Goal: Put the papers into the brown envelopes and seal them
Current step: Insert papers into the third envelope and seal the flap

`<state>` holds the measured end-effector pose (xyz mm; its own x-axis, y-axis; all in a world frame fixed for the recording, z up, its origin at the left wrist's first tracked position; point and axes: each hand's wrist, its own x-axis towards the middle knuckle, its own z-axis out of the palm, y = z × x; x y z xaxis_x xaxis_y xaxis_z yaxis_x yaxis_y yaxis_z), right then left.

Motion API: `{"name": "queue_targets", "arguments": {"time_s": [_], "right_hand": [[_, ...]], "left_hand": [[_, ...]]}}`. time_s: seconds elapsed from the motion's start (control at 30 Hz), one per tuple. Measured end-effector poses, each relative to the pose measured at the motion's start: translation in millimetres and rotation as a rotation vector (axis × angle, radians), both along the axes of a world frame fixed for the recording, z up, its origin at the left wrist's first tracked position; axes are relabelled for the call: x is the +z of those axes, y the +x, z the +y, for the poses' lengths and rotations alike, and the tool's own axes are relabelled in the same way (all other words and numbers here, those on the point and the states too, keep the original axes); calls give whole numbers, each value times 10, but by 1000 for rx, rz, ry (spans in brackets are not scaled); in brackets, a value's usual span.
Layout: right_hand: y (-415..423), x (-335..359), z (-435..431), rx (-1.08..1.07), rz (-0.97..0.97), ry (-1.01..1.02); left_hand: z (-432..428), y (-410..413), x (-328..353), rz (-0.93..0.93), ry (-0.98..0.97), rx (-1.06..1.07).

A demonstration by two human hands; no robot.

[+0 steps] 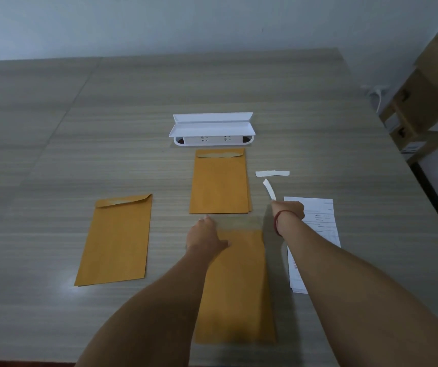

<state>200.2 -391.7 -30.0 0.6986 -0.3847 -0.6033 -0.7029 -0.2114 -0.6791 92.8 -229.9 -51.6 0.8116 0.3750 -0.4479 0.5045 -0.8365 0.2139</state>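
A brown envelope (241, 284) lies in front of me with its flap open toward the far side. My left hand (206, 235) presses flat on its upper left corner. My right hand (289, 209) is closed on a white peel-off strip (269, 190) that curls up from it, just right of the flap. A stack of brown envelopes (219, 182) lies beyond, flap folded down. Another brown envelope (117, 241) lies at the left with its flap folded. Printed papers (315, 229) lie under my right forearm.
A white plastic holder (212, 129) stands behind the stack. A loose white strip (272, 173) lies on the wooden table (80, 128) right of the stack. Cardboard boxes (429, 102) sit on a shelf past the table's right edge.
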Motion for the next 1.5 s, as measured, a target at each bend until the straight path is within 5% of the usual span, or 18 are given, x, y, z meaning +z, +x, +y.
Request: {"name": "queue_targets", "arguments": {"time_s": [0.27,0.6,0.8,1.1,1.5], "right_hand": [[-31,-22,49,145,27,-127],[-442,26,225,917,-131,-399],[-657,75,107,1036,-243,-523],[-1112,8,84,1297,-367,-601],[-1187,-220,112,1440,-207,-707]], "left_hand": [[-37,22,139,16,1,18],[-105,21,155,-87,148,-210],[-195,-195,216,-160,217,-254],[-339,-594,59,-163,13,-243],[-328,-657,-64,-76,44,-278]]}}
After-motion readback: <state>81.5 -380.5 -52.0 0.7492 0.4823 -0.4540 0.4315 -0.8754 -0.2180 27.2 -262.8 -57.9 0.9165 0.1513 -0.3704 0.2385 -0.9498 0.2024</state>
